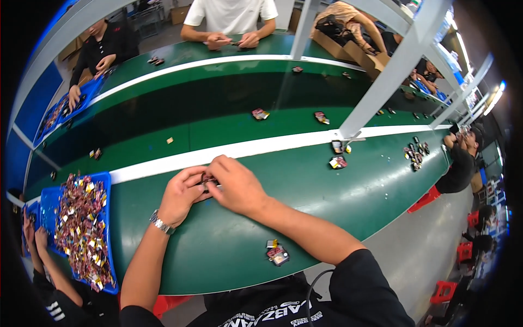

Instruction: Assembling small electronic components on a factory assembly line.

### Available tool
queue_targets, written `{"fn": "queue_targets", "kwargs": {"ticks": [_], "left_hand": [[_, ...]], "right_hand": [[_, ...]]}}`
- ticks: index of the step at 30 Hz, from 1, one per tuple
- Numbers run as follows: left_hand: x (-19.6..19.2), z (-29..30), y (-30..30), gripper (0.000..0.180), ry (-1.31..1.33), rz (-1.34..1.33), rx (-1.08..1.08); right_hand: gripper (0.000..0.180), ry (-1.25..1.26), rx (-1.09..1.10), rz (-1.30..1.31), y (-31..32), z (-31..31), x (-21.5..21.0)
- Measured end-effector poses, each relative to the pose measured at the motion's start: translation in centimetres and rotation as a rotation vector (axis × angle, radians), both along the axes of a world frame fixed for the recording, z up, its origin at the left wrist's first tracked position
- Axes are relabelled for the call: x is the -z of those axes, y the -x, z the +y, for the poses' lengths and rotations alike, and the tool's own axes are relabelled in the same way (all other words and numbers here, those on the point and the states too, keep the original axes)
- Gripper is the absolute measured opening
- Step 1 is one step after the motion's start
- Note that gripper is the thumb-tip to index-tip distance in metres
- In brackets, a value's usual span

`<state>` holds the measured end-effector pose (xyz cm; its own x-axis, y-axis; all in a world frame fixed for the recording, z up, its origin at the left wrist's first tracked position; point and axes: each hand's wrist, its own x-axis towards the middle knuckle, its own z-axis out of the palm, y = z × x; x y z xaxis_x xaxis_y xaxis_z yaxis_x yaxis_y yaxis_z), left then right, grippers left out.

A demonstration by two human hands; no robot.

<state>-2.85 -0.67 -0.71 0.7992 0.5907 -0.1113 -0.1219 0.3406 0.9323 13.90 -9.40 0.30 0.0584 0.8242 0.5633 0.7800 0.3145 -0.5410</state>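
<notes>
Over the green worktable (229, 245), my left hand (181, 193), with a metal watch on its wrist, and my right hand (235, 184) meet at the fingertips. Pinched between them is a small dark electronic part (207, 181), mostly covered by the fingers. A similar part, a reddish board with a silver and yellow piece (277, 254), lies near the table's front edge. To the left of my left hand, a blue tray (113, 240) is heaped with many small electronic parts (81, 223) in red, yellow and silver.
A white rail (256, 150) separates the worktable from a green conveyor belt (212, 136) carrying scattered parts. More parts (338, 162) sit beside a grey metal post (392, 65), with a cluster (417, 155) farther right. Several people work around the line, one close by at left (52, 267).
</notes>
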Motion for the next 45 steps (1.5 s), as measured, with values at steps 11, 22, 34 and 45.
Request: {"fn": "queue_targets", "kwargs": {"ticks": [11, 22, 34, 45], "left_hand": [[0.0, 0.1, 0.1, 0.041, 0.018, -0.002, -0.038], [-0.1, 0.2, 0.1, 0.040, -0.075, 0.031, 0.014], [-0.1, 0.4, -0.3, 0.045, -0.141, -0.016, 0.074], [-0.1, 0.0, -0.4, 0.038, -0.077, 0.057, 0.045]], "right_hand": [[0.028, -0.099, -0.172, -0.120, -1.2, -0.2, -0.7], [0.015, 0.114, -0.218, -0.012, -2.3, 0.2, -0.4], [0.009, 0.179, -0.168, 0.128, -2.2, 0.0, -0.1], [0.007, 0.202, -0.308, 0.189, -2.9, -0.2, 0.1]]}}
